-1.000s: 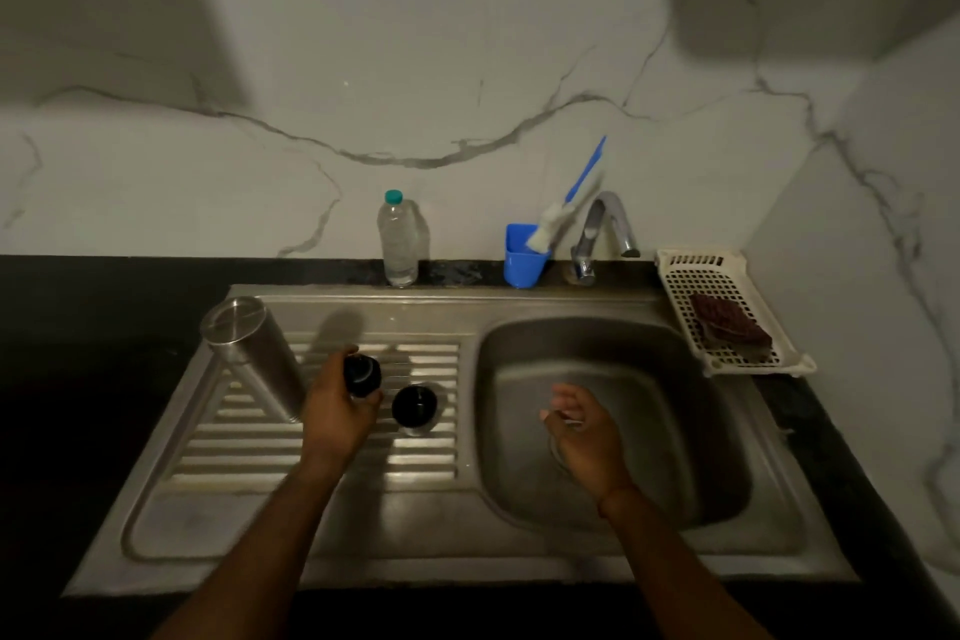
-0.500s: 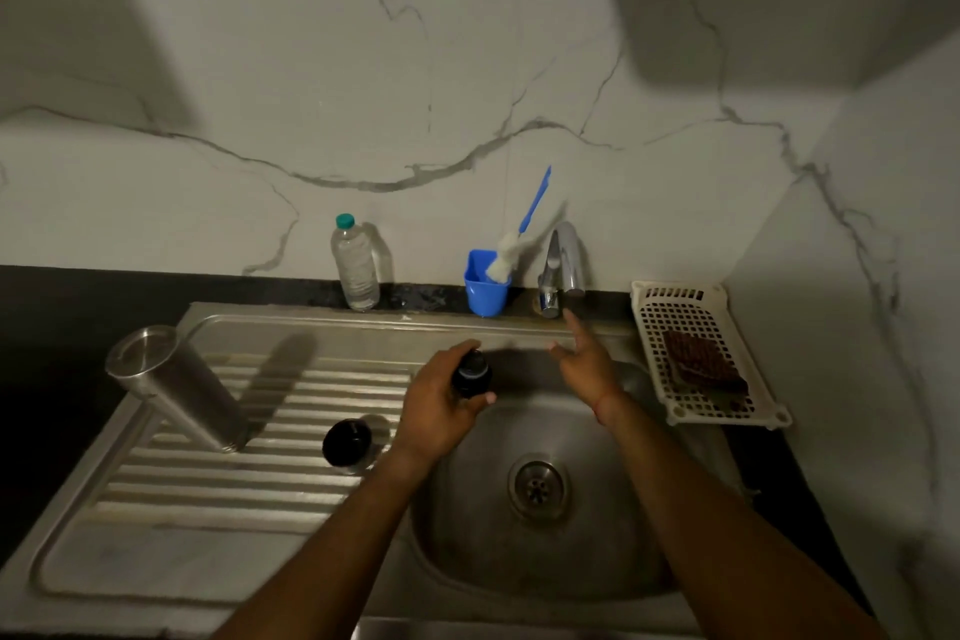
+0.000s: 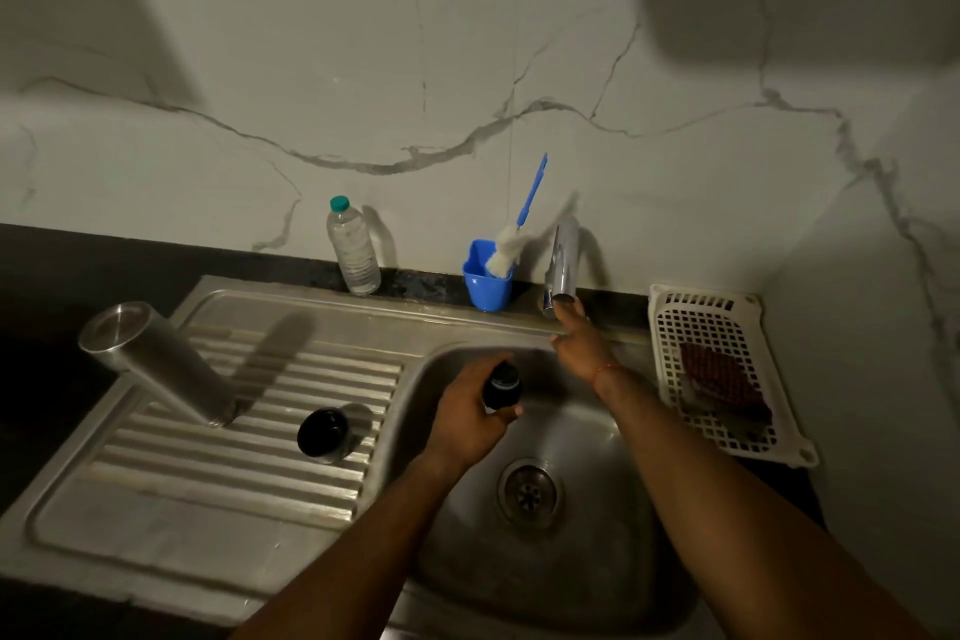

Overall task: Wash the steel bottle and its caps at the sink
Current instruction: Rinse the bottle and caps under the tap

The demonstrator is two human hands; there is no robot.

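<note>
The left hand (image 3: 467, 418) grips a black cap (image 3: 503, 386) over the basin (image 3: 566, 437), fingers curled round it. The right hand (image 3: 579, 351) holds nothing. Its fingers are straight and reach the lower end of the tap (image 3: 562, 265); contact cannot be confirmed. No running water is visible. The bottle (image 3: 156, 364) stands on the drainboard (image 3: 156, 530). The second cap (image 3: 324, 434) lies near the bottle, between it and the basin.

Judged progress: washing is only starting. Both caps and the bottle remain to be washed. The pad (image 3: 719, 382) and brush (image 3: 506, 250) sit unused.

No brand, label or writing is legible on any item.
</note>
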